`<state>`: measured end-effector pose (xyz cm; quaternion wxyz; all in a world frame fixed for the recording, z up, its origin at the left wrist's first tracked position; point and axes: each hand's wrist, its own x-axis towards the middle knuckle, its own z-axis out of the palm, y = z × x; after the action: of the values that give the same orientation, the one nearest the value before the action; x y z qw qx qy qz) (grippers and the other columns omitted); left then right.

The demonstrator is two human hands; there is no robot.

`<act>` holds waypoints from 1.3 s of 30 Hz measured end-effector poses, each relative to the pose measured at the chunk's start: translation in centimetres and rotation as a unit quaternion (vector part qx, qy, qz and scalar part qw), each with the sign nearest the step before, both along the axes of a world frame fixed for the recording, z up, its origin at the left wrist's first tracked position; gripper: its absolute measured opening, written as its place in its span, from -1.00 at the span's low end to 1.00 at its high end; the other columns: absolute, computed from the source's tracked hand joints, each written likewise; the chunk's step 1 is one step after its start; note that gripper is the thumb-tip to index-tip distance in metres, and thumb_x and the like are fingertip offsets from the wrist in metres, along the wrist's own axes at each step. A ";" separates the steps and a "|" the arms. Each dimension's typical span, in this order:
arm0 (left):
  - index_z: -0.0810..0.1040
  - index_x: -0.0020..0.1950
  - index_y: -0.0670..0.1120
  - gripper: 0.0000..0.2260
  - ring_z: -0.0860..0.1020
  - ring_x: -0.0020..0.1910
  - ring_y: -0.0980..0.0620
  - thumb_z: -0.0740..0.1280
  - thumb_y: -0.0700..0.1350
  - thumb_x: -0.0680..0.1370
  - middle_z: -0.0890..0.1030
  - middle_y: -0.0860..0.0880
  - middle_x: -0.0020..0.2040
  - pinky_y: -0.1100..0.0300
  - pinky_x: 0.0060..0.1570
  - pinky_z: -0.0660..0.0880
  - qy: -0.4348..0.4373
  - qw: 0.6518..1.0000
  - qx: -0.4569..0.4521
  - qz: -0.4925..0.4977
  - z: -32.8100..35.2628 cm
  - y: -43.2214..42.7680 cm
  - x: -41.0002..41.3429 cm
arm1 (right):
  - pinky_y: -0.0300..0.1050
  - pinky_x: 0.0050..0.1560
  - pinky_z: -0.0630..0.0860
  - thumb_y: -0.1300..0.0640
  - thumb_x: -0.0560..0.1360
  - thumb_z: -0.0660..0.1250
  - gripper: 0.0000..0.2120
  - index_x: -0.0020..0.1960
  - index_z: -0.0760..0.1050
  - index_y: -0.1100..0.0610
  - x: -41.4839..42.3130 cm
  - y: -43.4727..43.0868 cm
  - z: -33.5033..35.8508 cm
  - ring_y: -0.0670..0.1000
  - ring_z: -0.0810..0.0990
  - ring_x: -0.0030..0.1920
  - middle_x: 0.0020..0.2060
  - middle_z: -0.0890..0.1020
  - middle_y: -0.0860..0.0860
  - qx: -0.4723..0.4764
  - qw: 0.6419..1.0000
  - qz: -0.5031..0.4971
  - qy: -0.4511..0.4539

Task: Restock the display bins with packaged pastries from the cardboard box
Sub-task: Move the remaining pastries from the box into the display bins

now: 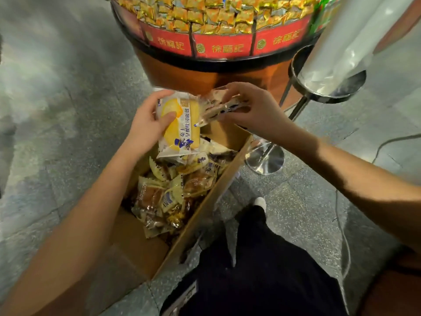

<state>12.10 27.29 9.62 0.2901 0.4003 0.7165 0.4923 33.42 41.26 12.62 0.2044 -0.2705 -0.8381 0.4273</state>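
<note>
An open cardboard box (218,185) stands on the floor in front of me, holding several packaged pastries (173,190) in clear and white wrappers. My left hand (145,128) grips a yellow-and-white pastry packet (180,126) above the box's far end, thumb across its front. My right hand (252,108) pinches another packet (223,108), blurred, right beside the first one. Beyond the box rises a round display bin (218,46) with a red band, filled with gold-wrapped sweets (205,14).
A chrome stand (266,158) with a round base sits right of the box, carrying a roll of clear plastic bags (341,49). My dark trouser leg (257,258) and white shoe tip (260,202) are next to the box. A cable (391,142) trails over the grey tiles.
</note>
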 end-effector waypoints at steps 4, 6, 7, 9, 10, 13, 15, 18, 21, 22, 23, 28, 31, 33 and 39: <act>0.49 0.21 0.19 -0.68 0.59 0.16 0.04 0.38 -0.18 0.57 0.58 0.02 0.21 -0.03 0.18 0.55 0.026 0.997 0.006 -0.068 2.7 0.7 2.5 | -0.09 0.08 0.57 -0.12 0.40 0.49 -0.70 -0.03 0.55 0.06 4.0 -2.6 0.9 -0.07 0.59 0.06 0.14 0.57 -0.04 0.000 0.995 -0.083 0.053; 0.49 0.23 0.10 -0.70 0.54 0.14 0.30 0.41 -0.15 0.55 0.57 0.13 0.17 0.26 0.22 0.47 0.068 0.992 0.018 -0.105 4.1 1.9 4.4 | 0.01 0.07 0.58 -0.20 0.41 0.45 -0.70 -0.09 0.56 0.03 6.3 -3.0 1.4 -0.03 0.61 0.07 0.12 0.60 -0.02 -0.008 0.987 -0.137 0.086; 0.49 0.27 -0.02 -0.69 0.49 0.10 0.45 0.40 -0.20 0.55 0.53 0.18 0.15 0.44 0.16 0.39 0.104 0.986 0.030 -0.128 4.9 2.6 5.7 | -0.05 0.10 0.55 -0.18 0.40 0.45 -0.72 -0.11 0.57 0.03 7.6 -3.2 1.7 -0.05 0.59 0.12 0.12 0.60 -0.02 0.001 0.981 -0.167 0.096; 0.46 0.32 -0.19 -0.66 0.45 0.00 0.56 0.39 -0.26 0.55 0.49 0.18 0.12 0.56 0.02 0.36 0.124 0.978 0.053 -0.158 5.8 4.2 8.2 | -0.25 0.14 0.45 -0.06 0.39 0.49 -0.81 -0.15 0.59 0.03 10.5 -3.5 2.6 -0.08 0.53 0.23 0.13 0.59 -0.03 0.012 0.967 -0.226 0.120; 0.46 0.32 -0.18 -0.66 0.48 -0.03 0.52 0.39 -0.25 0.56 0.50 0.17 0.10 0.52 -0.01 0.41 0.107 0.978 0.049 -0.173 6.2 5.1 9.6 | -0.33 0.11 0.41 0.04 0.39 0.51 -0.86 -0.16 0.60 0.06 12.1 -3.6 3.1 -0.09 0.51 0.26 0.09 0.58 -0.04 0.009 0.959 -0.252 0.129; 0.47 0.24 0.01 -0.71 0.57 -0.01 0.26 0.40 -0.17 0.56 0.56 0.07 0.10 0.30 -0.06 0.54 0.084 0.967 0.063 -0.233 7.1 7.1 14.7 | -0.42 -0.11 0.43 0.22 0.40 0.51 -0.90 -0.16 0.59 0.15 17.6 -4.2 4.4 -0.13 0.59 0.00 -0.12 0.60 0.02 0.003 0.938 -0.310 0.152; 0.47 0.26 0.03 -0.70 0.56 0.06 0.12 0.41 -0.14 0.55 0.55 -0.02 0.18 0.23 -0.03 0.55 0.099 0.953 0.078 -0.274 7.4 8.5 18.5 | -0.19 -0.13 0.55 0.19 0.40 0.51 -0.84 -0.17 0.56 0.00 21.8 -4.4 4.5 -0.09 0.64 -0.16 -0.21 0.64 -0.03 0.017 0.921 -0.357 0.153; 0.49 0.29 0.04 -0.67 0.56 0.08 0.11 0.40 -0.16 0.55 0.53 -0.05 0.22 0.33 -0.08 0.53 0.085 0.937 0.088 -0.327 7.8 10.0 25.1 | -0.21 -0.02 0.56 0.34 0.43 0.45 -0.83 0.01 0.60 0.21 28.8 -5.8 4.3 -0.17 0.61 -0.09 -0.11 0.62 0.03 -0.017 0.894 -0.402 0.196; 0.49 0.31 0.01 -0.67 0.56 0.00 0.21 0.41 -0.12 0.55 0.56 -0.03 0.16 0.42 -0.11 0.50 0.097 0.914 0.097 -0.383 8.2 10.5 32.7 | -0.38 -0.12 0.44 0.41 0.42 0.44 -0.84 0.00 0.63 0.30 35.9 -7.9 4.7 -0.29 0.56 -0.22 -0.15 0.59 -0.01 -0.022 0.870 -0.457 0.182; 0.49 0.32 -0.02 -0.66 0.55 -0.05 0.26 0.42 -0.13 0.55 0.55 0.00 0.12 0.44 -0.14 0.49 0.091 0.907 0.094 -0.401 8.3 10.5 35.5 | -0.32 -0.13 0.45 0.38 0.41 0.47 -0.88 -0.08 0.64 0.23 38.4 -8.7 4.8 -0.21 0.56 -0.22 -0.15 0.60 -0.01 -0.033 0.866 -0.469 0.173; 0.49 0.33 -0.05 -0.65 0.54 -0.08 0.29 0.41 -0.15 0.55 0.55 0.02 0.10 0.45 -0.16 0.48 0.084 0.901 0.087 -0.417 8.2 10.2 38.2 | -0.26 -0.13 0.45 0.36 0.40 0.47 -0.83 -0.15 0.63 0.11 40.9 -9.5 4.8 -0.14 0.56 -0.21 -0.16 0.61 -0.01 -0.036 0.861 -0.479 0.167; 0.50 0.34 -0.08 -0.63 0.54 -0.13 0.41 0.42 -0.19 0.53 0.55 0.03 0.12 0.49 -0.21 0.45 0.084 0.858 0.078 -0.501 7.7 9.8 51.3 | -0.16 -0.28 0.52 0.40 0.42 0.42 -0.78 -0.12 0.60 0.09 54.0 -13.7 4.9 0.02 0.60 -0.24 -0.20 0.63 0.08 -0.076 0.798 -0.555 0.221; 0.51 0.28 0.00 -0.63 0.56 0.00 0.14 0.40 -0.28 0.52 0.54 0.00 0.16 0.36 -0.13 0.51 0.074 0.827 0.080 -0.552 8.0 9.9 59.0 | -0.10 -0.29 0.58 0.35 0.40 0.46 -0.77 -0.07 0.59 0.07 61.0 -16.2 4.9 0.07 0.63 -0.24 -0.10 0.63 0.17 -0.079 0.746 -0.615 0.242; 0.53 0.23 0.01 -0.65 0.55 0.00 0.24 0.38 -0.31 0.52 0.54 0.08 0.12 0.39 -0.10 0.50 0.055 0.811 0.084 -0.576 8.0 9.4 64.1 | -0.01 -0.22 0.59 0.33 0.37 0.49 -0.79 -0.12 0.58 0.07 65.2 -17.9 4.5 0.11 0.64 -0.22 -0.08 0.63 0.20 -0.076 0.694 -0.663 0.270; 0.58 0.07 0.14 -0.72 0.54 -0.01 0.22 0.41 -0.24 0.53 0.58 0.09 0.06 0.32 0.01 0.48 0.046 0.743 0.089 -0.662 7.2 8.3 77.8 | -0.04 -0.23 0.64 0.29 0.35 0.53 -0.78 -0.12 0.55 0.09 75.4 -22.4 3.9 0.08 0.66 -0.22 -0.14 0.63 0.14 -0.058 0.605 -0.743 0.280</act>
<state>89.93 35.62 16.83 0.4726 0.8201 0.2370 0.2188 108.86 18.89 16.54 0.6603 -0.6785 -0.2239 0.2315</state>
